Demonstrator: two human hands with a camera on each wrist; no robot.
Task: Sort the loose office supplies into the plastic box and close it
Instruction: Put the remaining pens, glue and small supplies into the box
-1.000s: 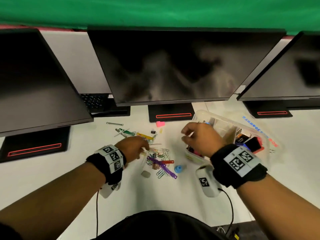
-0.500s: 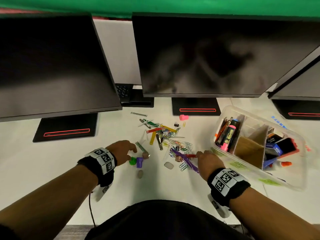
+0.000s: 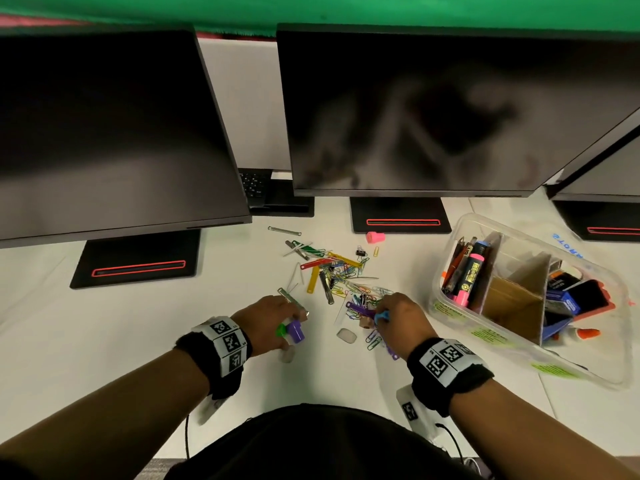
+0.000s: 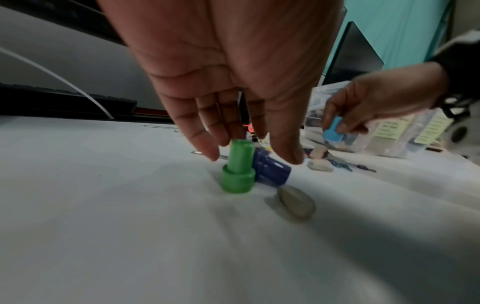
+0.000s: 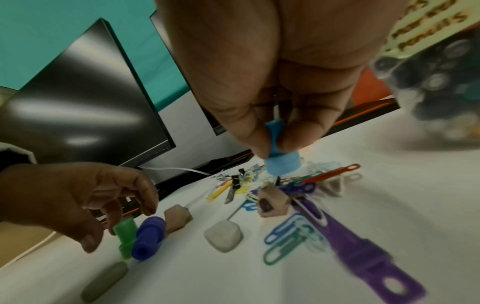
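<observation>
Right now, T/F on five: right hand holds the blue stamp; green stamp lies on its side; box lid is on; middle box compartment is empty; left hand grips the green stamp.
1. The right hand pinches the blue stamp: true.
2. The green stamp lies on its side: false, it stands upright.
3. The plastic box is lidded: false, it is open.
4. Its middle compartment looks empty: true.
5. The left hand grips the green stamp: false, its fingers only reach round it.

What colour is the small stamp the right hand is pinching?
Light blue. The stamp shows best in the right wrist view, pinched by the right hand.
</observation>
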